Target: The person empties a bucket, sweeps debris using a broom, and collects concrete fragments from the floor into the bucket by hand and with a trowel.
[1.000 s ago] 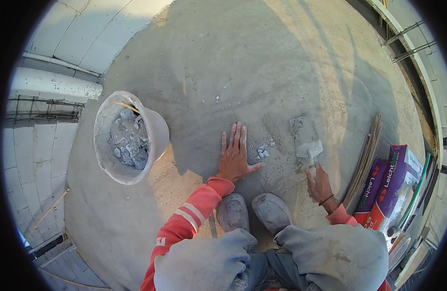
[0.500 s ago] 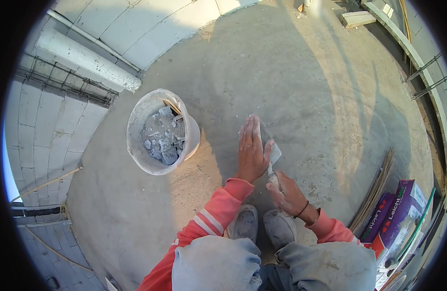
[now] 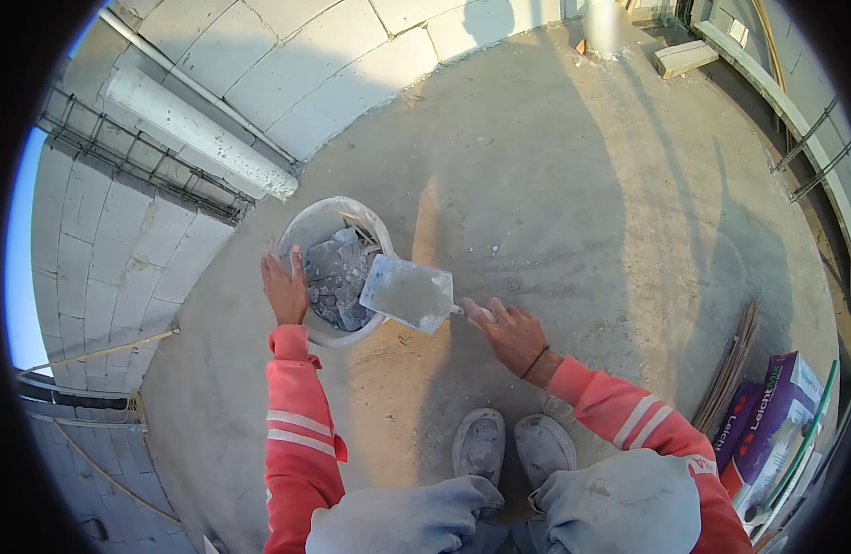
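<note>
My right hand is wrapped round the handle of a trowel. The trowel's broad, roughly rectangular blade faces up, smeared with grey residue, and its far end overlaps the bucket's right rim. At the left side of the bucket, my left hand grips the rim, with the thumb on the inner side and the fingers outside. Inside the bucket lie broken grey lumps of rubble and some thin sticks.
Around me is a grey concrete floor. Pale block walls and a white pipe stand beyond the bucket. At right lie a bundle of thin sticks and purple LeichtMix bags. A wood block sits far right.
My left hand has left the trowel blade and moved left to the bucket rim. My right hand has carried the trowel up and left, its blade now over the bucket's right edge.
</note>
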